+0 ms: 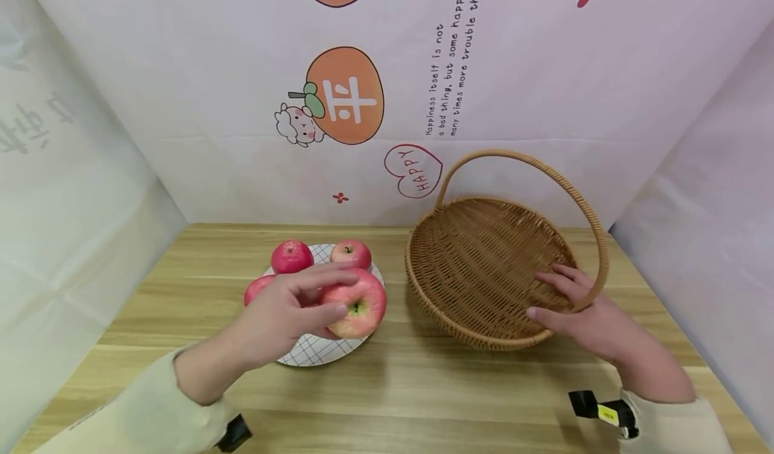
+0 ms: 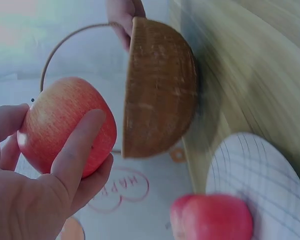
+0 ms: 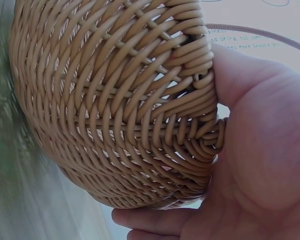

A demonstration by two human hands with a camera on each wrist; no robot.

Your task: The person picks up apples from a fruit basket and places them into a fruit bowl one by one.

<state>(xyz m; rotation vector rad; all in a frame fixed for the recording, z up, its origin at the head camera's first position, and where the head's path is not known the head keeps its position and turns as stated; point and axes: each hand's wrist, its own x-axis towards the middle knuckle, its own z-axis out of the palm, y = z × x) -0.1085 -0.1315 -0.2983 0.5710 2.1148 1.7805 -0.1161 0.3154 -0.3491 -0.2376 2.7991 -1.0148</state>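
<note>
My left hand [image 1: 272, 320] holds a red apple [image 1: 370, 303] above the plate, thumb and fingers around it. The left wrist view shows this apple [image 2: 65, 120] with its skin streaked red and yellow. Beneath is a white plate with a grid pattern [image 1: 317, 353], bearing several apples: one at the back left [image 1: 292, 257], one at the back right [image 1: 353, 252], another at the left [image 1: 256, 289] partly behind the hand. My right hand [image 1: 595, 323] grips the rim of a brown wicker basket [image 1: 484, 266] by the handle's base. No fruit shows in the basket.
A wooden table [image 1: 423, 400] carries plate and basket, the basket standing right of the plate. The basket's tall arched handle [image 1: 544, 168] rises over its right side. Behind stands a white printed backdrop [image 1: 514, 71], with pale sheets at both sides.
</note>
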